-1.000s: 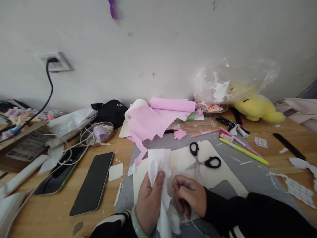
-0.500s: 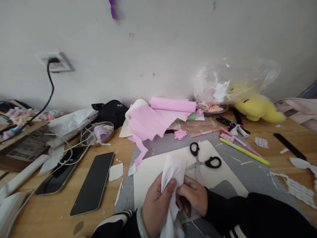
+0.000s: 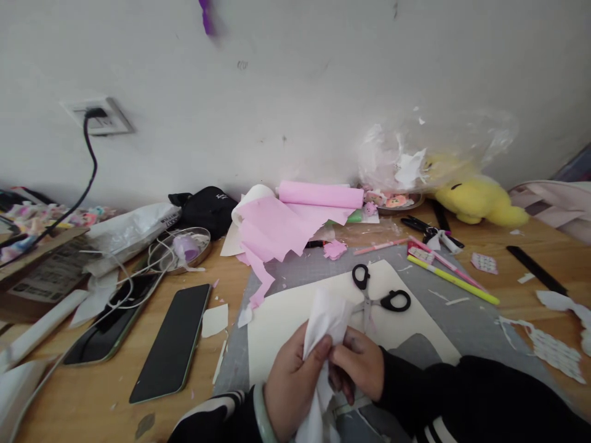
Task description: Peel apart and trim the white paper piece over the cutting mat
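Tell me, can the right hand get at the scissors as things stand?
Probably yes: the scissors lie just beyond the right hand, on the sheet, and nothing covers their handles. It is at the white paper, though, so may need to let go first.

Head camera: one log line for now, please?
left hand: holding white sheet | right hand: at sheet's edge | scissors: open, on cream paper

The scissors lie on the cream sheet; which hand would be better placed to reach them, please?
Probably the right hand: it is closer to the scissors, while the left hand is farther off and holds the white material.
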`<state>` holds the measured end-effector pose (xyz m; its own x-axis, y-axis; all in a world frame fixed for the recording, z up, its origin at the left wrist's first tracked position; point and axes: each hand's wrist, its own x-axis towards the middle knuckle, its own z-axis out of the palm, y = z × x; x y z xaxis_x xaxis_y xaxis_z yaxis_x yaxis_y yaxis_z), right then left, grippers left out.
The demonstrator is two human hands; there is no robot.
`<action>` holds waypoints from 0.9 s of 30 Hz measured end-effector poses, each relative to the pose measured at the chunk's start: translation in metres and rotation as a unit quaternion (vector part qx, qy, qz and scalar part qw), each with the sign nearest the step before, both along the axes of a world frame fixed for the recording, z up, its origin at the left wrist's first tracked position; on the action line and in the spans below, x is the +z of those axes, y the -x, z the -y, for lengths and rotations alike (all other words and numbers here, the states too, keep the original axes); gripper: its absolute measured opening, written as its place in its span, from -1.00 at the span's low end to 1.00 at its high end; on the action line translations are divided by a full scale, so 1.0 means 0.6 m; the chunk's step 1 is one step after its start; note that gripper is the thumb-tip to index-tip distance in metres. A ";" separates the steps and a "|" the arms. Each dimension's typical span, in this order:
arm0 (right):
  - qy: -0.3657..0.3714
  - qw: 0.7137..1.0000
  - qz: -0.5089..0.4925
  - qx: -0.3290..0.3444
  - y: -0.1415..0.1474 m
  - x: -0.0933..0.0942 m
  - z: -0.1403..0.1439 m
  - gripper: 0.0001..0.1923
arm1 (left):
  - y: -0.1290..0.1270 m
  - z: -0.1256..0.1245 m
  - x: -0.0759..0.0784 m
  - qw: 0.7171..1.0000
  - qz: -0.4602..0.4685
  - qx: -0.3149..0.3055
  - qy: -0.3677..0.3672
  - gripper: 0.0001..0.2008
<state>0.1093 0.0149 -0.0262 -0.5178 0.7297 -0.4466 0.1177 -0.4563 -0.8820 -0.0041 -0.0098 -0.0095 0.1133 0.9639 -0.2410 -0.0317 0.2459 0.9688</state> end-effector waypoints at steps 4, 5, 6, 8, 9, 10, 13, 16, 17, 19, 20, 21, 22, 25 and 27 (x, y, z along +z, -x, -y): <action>0.004 1.000 -0.004 0.013 -0.002 -0.003 0.002 -0.84 | -0.001 0.003 0.001 1.000 -0.025 0.013 -0.009 -0.69; 0.000 1.000 -0.006 0.017 -0.002 -0.002 0.002 -0.86 | 0.001 0.002 0.004 0.999 -0.034 0.033 -0.009 -0.69; -0.005 1.000 -0.008 0.022 -0.003 -0.001 0.002 -0.88 | 0.003 0.000 0.006 0.997 -0.044 0.059 -0.009 -0.71; -0.013 0.999 -0.015 0.030 -0.003 0.003 0.001 -0.93 | 0.006 -0.004 0.009 0.993 -0.057 0.106 -0.008 -0.71; -0.015 0.999 -0.020 0.031 -0.003 0.004 0.001 -0.94 | 0.007 -0.006 0.010 0.992 -0.058 0.114 -0.004 -0.71; -0.016 0.999 -0.023 0.030 -0.003 0.005 0.001 -0.94 | 0.007 -0.006 0.009 0.993 -0.054 0.108 0.000 -0.70; -0.015 1.000 -0.020 0.017 -0.002 0.001 0.001 -0.86 | 0.004 -0.004 0.005 0.999 -0.013 0.030 0.019 -0.67; -0.014 1.000 -0.010 0.010 -0.002 -0.003 0.002 -0.85 | 0.002 -0.001 0.003 1.000 0.005 0.003 0.026 -0.67; -0.014 1.000 -0.008 0.012 -0.001 -0.003 0.002 -0.87 | 0.003 -0.001 0.004 0.999 -0.005 0.022 0.024 -0.68; -0.013 1.000 -0.006 0.025 -0.001 -0.001 0.002 -0.91 | 0.005 -0.003 0.008 0.996 -0.033 0.081 0.014 -0.69; -0.013 0.999 -0.005 0.032 -0.001 0.001 0.002 -0.93 | 0.007 -0.005 0.010 0.993 -0.043 0.109 0.008 -0.70; -0.014 0.999 -0.006 0.034 -0.001 0.003 0.002 -0.95 | 0.009 -0.007 0.011 0.991 -0.048 0.127 0.004 -0.71; -0.016 0.999 -0.008 0.034 -0.001 0.004 0.001 -0.96 | 0.010 -0.008 0.012 0.990 -0.047 0.133 0.002 -0.71; -0.018 1.000 -0.018 0.018 0.000 0.009 0.000 -0.93 | 0.010 -0.008 0.009 0.994 -0.037 0.099 0.007 -0.68; -0.016 1.000 -0.015 0.012 0.000 0.012 0.000 -0.85 | 0.008 -0.006 0.006 0.997 -0.033 0.067 0.013 -0.65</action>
<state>0.1092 0.0150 -0.0189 -0.5478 0.7309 -0.4072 0.1010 -0.4254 -0.8994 -0.0091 -0.0060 -0.0059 -0.0330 0.9625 -0.2694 -0.0021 0.2695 0.9630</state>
